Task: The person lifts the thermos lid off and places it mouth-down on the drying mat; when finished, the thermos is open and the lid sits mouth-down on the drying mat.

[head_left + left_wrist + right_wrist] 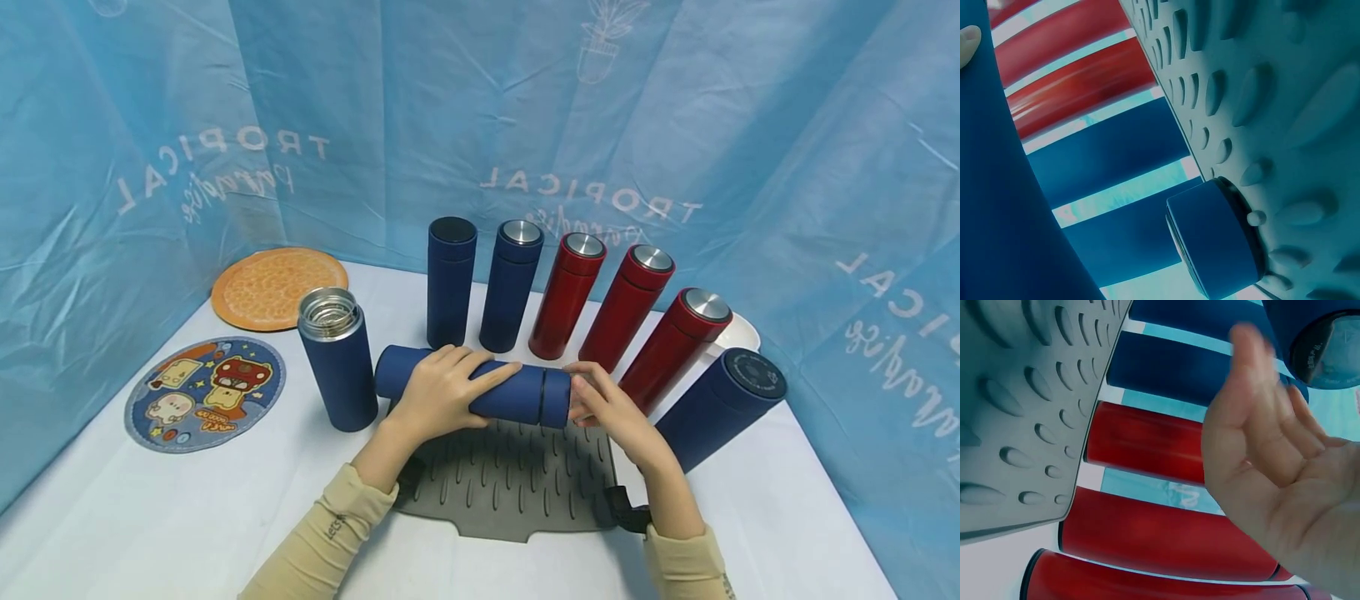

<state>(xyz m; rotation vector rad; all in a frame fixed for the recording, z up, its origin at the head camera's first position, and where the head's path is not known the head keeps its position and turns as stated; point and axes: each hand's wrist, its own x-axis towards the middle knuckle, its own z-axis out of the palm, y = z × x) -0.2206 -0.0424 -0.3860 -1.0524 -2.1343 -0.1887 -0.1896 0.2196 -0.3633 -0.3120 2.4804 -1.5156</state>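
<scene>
My left hand (446,387) grips a blue thermos flask (510,396) from above and keeps it lying sideways over a grey ridged mat (495,492). Its lid points right, with a dark printed disc (1329,353) on the lid's end. Close to that end is my right hand (611,412), fingers loosely bent and not wrapped around the lid; in the right wrist view the hand (1272,425) looks apart from it. A loose blue cap (1219,240) sits on the mat, hidden in the head view. To the left stands a lidless blue flask (341,371) with a bare steel mouth.
Behind the mat stand two blue flasks (450,283) and three red flasks (570,296) in a curved row. Another blue flask (720,408) is at the right, near a white dish (741,333). An orange round mat (277,287) and a cartoon-printed mat (206,393) lie left.
</scene>
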